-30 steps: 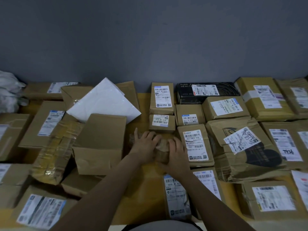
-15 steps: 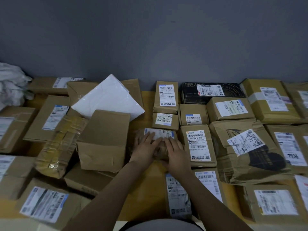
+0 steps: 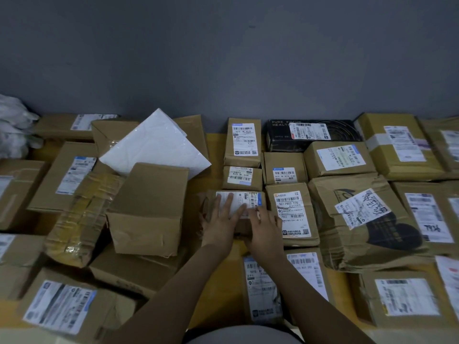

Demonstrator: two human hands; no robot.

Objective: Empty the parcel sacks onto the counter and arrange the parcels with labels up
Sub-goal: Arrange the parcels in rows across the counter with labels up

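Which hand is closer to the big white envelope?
Left. The left hand rests on a small parcel to the white envelope's right; the right hand is beside it, farther right.
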